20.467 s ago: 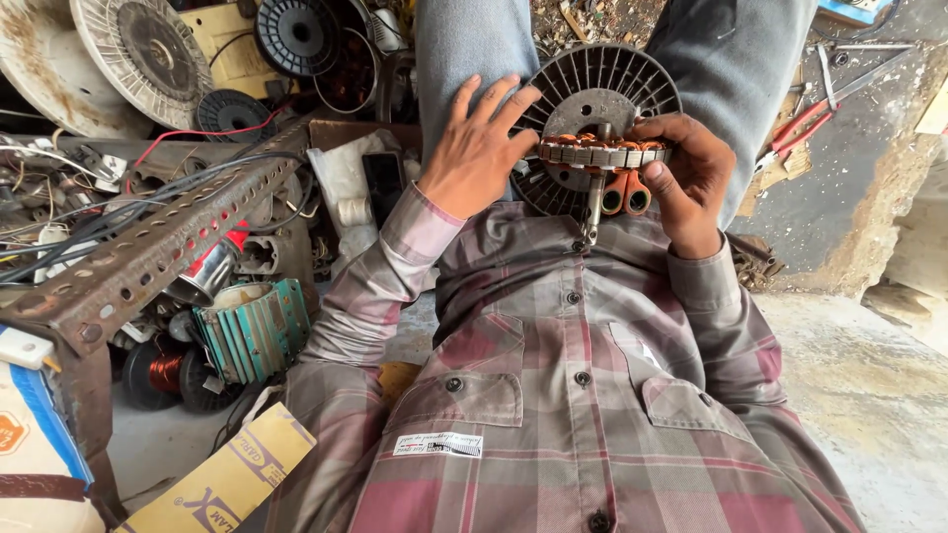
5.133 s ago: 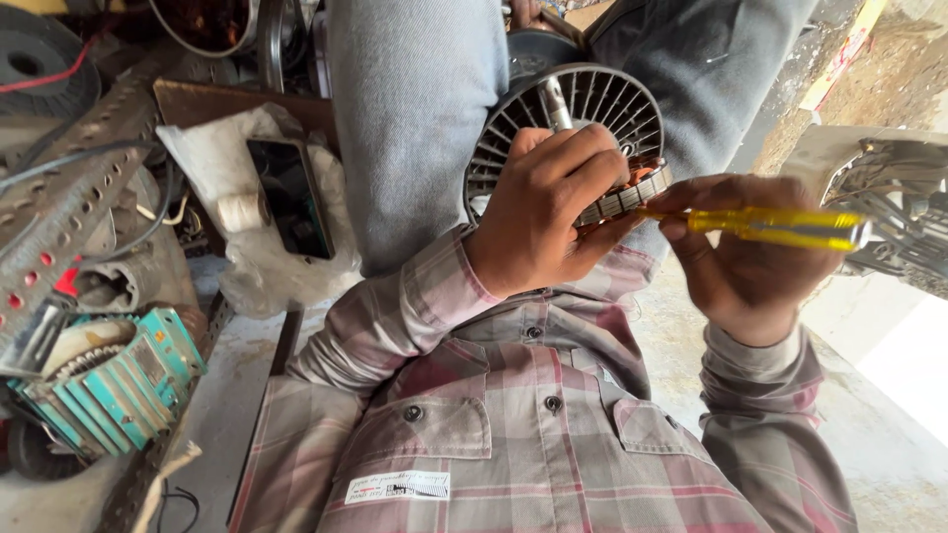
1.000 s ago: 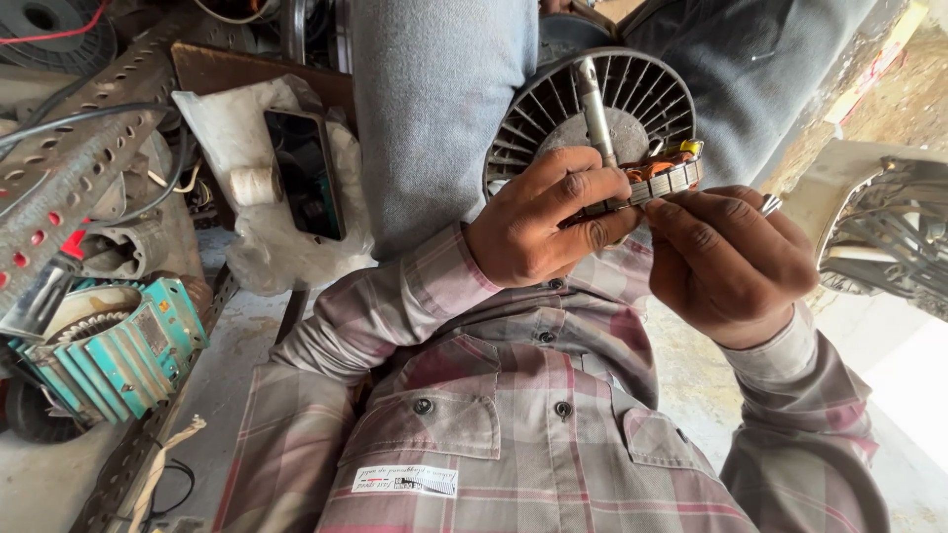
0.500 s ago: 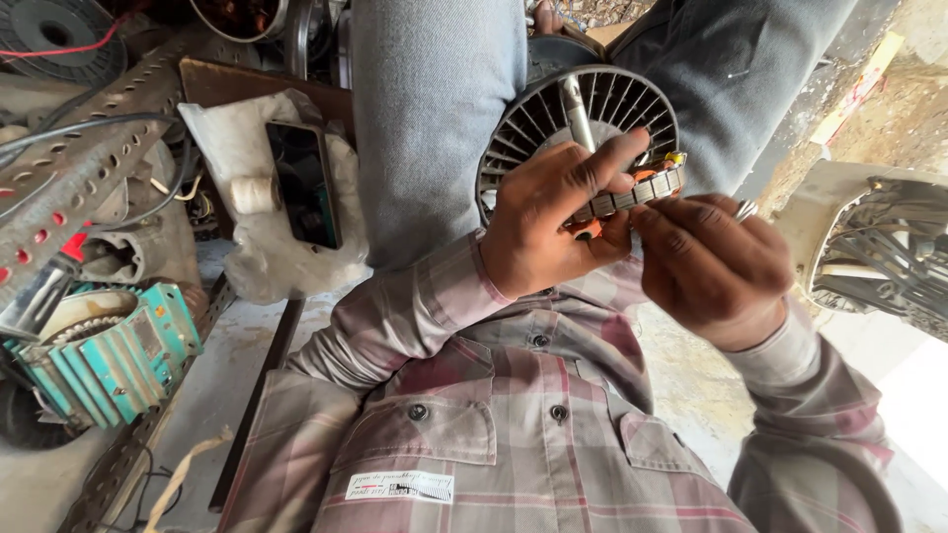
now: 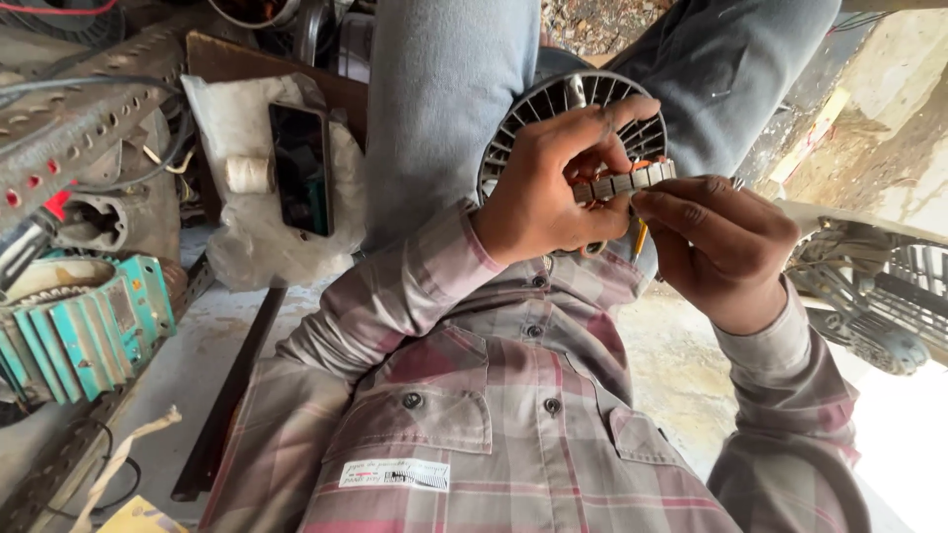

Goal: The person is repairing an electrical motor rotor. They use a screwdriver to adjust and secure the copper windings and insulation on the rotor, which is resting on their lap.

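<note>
A round grey finned motor housing [image 5: 533, 109] with a laminated steel core [image 5: 624, 183] and orange copper windings rests against my jeans-clad knee. My left hand [image 5: 543, 192] wraps over the top of it, fingers curled on the core. My right hand [image 5: 721, 247] closes around a yellow-handled screwdriver [image 5: 641, 237] just below the core's right end. Only a sliver of the handle shows under my fingers, and the tool's tip is hidden. Both hands touch at the core.
A black phone [image 5: 301, 168] and a white thread spool [image 5: 247, 175] lie on a white cloth at left. A teal ribbed motor body [image 5: 89, 321], a perforated metal bar [image 5: 69, 148] and a dark strip [image 5: 227, 395] sit further left. A fan guard [image 5: 869, 296] is at right.
My left fingers have slid up over the housing and now cover the shaft. My right hand has shifted slightly right and down, staying against the core.
</note>
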A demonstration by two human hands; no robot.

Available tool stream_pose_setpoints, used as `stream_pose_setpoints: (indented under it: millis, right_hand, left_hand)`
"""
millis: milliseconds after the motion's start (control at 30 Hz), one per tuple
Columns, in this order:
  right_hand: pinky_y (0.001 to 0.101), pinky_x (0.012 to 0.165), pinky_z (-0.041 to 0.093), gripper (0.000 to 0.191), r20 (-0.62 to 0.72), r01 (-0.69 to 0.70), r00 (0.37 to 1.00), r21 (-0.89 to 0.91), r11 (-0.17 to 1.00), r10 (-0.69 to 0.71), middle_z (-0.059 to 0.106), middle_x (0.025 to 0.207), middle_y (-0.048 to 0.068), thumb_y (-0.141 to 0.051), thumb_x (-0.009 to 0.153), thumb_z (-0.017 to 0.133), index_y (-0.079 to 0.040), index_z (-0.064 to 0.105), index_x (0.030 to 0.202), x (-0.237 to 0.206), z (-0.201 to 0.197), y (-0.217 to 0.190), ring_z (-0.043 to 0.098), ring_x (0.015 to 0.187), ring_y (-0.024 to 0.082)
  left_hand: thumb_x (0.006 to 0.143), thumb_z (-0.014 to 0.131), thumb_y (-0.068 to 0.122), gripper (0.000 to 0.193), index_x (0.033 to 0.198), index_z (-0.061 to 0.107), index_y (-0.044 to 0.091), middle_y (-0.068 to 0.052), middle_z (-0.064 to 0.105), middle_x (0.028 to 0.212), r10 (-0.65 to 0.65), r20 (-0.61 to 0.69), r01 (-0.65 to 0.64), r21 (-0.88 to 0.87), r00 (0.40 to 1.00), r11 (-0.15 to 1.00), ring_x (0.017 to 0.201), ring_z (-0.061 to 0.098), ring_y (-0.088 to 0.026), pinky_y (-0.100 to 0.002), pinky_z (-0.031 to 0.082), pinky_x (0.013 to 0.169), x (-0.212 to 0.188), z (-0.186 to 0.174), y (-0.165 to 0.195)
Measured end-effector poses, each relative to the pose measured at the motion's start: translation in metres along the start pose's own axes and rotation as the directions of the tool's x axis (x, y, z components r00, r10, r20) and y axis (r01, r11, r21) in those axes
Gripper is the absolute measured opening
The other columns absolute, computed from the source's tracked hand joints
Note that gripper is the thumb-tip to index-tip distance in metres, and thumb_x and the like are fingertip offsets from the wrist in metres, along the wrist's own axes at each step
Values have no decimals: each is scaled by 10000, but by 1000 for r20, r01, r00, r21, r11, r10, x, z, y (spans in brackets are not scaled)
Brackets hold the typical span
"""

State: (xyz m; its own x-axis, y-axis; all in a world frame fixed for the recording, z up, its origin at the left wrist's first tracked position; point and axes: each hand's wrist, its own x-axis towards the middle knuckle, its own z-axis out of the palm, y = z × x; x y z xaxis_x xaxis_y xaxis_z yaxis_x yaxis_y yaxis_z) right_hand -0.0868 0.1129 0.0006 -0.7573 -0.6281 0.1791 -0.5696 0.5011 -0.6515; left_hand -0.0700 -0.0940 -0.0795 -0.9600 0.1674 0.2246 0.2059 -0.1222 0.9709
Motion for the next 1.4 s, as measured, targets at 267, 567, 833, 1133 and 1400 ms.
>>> stream_pose_setpoints:
  millis: [267, 567, 833, 1133, 1400]
  right_hand:
    - [340, 735, 616, 213, -12, 189, 981, -139, 972, -193, 750, 973, 177, 129, 875, 767, 55, 748, 1074, 6, 12, 6, 755, 857, 280]
    - [266, 653, 605, 133, 4, 33, 999, 61, 998, -34, 741, 986, 155, 104, 945, 738, 22, 746, 1049, 21, 6, 10, 754, 854, 227]
    - [305, 682, 570, 107, -112, 189, 976, 22, 982, -185, 734, 843, 106, 48, 831, 817, -12, 774, 908, 24, 25, 43, 704, 802, 198]
    - [385, 894, 621, 182, -156, -116, 941, 682, 722, 299, 705, 957, 148, -119, 780, 821, 1, 707, 856, 6, 55, 65, 727, 987, 271]
    - [373, 832, 601, 172, -139, -113, 950, 681, 724, 279, 656, 897, 138, -93, 760, 812, -17, 668, 816, -7, 46, 75, 702, 921, 270]
  left_hand:
    - [858, 762, -38, 519, 1353, 618, 32, -50, 700, 1062, -7, 28, 10, -122, 1000, 992, 644, 579, -27, -186, 499, 569, 4, -5, -10]
    - [901, 694, 63, 534, 1415, 551, 73, -51, 667, 1017, 48, -120, -38, 85, 992, 996, 823, 670, -107, -247, 611, 719, -3, -5, -5]
    - [838, 707, 155, 474, 1267, 582, -4, -91, 673, 957, 60, -176, -37, 127, 983, 991, 791, 635, -195, -340, 531, 728, -3, -4, -15]
    - [1021, 779, 214, 432, 1309, 550, -12, -76, 672, 993, 139, -160, -104, 210, 977, 972, 869, 663, -188, -325, 550, 747, -9, -1, -23]
    - [964, 751, 146, 181, 1086, 642, 67, -61, 742, 951, 324, -289, -181, 428, 901, 885, 738, 710, -129, -256, 500, 635, -3, 14, -28]
